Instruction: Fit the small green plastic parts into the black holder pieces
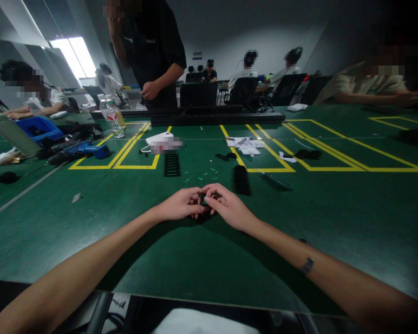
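Left hand (pixel 177 204) and right hand (pixel 231 208) are curling around a green piece (pixel 205 202), lying at left's three o'clock, right's nine, right fingertips nearer; its long axis is hiding. Which grip is clasping it, I cannot tell. Green bits (pixel 200 179) are lying at twelve.

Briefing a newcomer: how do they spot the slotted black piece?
On the green table, find the white device beyond the left hand. At its near side lies a black piece with ladder-like slots, flatter than the chunky black block farther right.
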The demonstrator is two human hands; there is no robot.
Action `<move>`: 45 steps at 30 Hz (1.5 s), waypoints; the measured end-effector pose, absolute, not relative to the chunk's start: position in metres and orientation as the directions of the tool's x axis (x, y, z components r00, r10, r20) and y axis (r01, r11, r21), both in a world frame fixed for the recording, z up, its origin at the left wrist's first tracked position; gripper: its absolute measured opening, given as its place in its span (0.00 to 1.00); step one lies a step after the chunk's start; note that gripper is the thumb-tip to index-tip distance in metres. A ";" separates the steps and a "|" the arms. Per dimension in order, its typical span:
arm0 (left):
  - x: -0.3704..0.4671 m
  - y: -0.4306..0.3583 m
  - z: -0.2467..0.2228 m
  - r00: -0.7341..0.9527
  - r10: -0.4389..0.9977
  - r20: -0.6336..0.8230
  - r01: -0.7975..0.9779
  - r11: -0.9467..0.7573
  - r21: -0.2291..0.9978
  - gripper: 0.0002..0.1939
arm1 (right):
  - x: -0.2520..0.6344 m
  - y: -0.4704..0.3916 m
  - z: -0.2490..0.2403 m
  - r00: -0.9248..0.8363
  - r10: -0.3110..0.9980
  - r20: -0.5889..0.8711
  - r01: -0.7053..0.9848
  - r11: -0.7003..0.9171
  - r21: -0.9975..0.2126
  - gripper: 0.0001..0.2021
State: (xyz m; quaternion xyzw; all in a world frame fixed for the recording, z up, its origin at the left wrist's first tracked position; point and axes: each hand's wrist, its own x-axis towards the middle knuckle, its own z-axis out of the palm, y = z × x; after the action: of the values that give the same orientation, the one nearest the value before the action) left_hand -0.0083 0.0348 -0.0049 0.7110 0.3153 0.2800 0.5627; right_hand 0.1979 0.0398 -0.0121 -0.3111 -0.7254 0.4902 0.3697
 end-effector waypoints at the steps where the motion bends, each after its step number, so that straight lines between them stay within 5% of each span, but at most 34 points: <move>1: -0.008 0.035 -0.005 0.645 0.763 0.044 0.131 -0.167 0.977 0.19 | 0.198 0.040 -0.012 -0.533 0.814 0.230 0.090 0.325 -0.942 0.07; 45: -0.009 0.037 -0.008 0.647 0.762 0.025 0.118 -0.133 0.984 0.23 | 0.197 0.040 -0.015 -0.517 0.826 0.222 0.077 0.303 -0.950 0.06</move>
State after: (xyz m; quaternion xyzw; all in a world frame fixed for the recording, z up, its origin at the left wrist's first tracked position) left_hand -0.0094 0.0365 -0.0079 0.6993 0.3146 0.2784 0.5784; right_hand 0.1968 0.0401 -0.0147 -0.3162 -0.7144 0.4983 0.3760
